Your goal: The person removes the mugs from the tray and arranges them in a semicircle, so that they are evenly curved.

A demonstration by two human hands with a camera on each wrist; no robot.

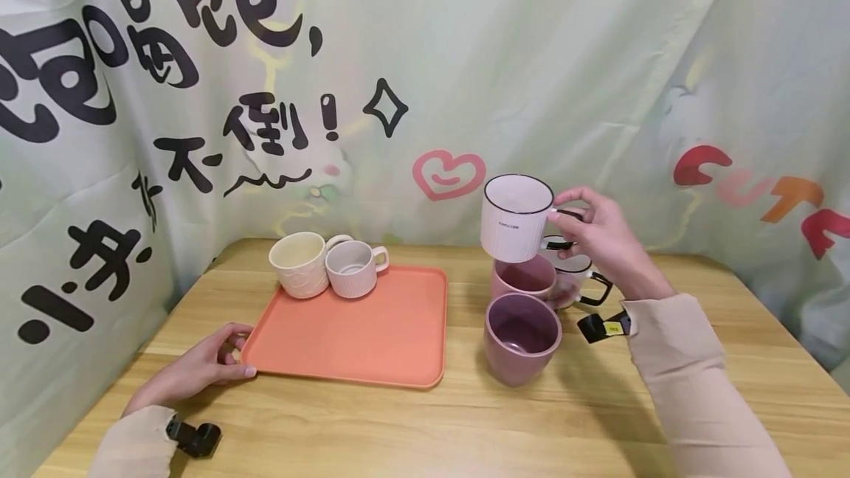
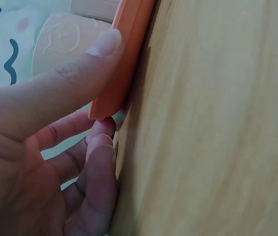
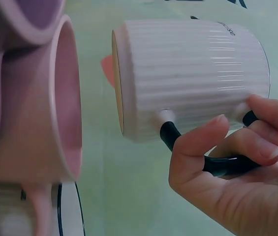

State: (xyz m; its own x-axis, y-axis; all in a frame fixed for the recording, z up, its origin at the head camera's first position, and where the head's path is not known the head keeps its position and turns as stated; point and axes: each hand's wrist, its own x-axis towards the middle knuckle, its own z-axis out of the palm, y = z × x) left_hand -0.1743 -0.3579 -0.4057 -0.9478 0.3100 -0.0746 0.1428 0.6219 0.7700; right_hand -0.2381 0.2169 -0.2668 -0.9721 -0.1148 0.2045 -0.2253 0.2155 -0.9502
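White ribbed mug (image 1: 515,226) is held aloft, higher than the pink mug (image 1: 523,276), its black handle (image 3: 226,166) gripped by the right hand (image 1: 603,233). The left hand (image 1: 196,365) pinches the orange tray (image 1: 361,341) at its near left corner (thumb on top); a cream mug (image 1: 300,268) and a grey mug (image 1: 352,271) stand toward the far left.

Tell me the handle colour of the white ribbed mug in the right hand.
The handle is black with white ends, clearest in the right wrist view.
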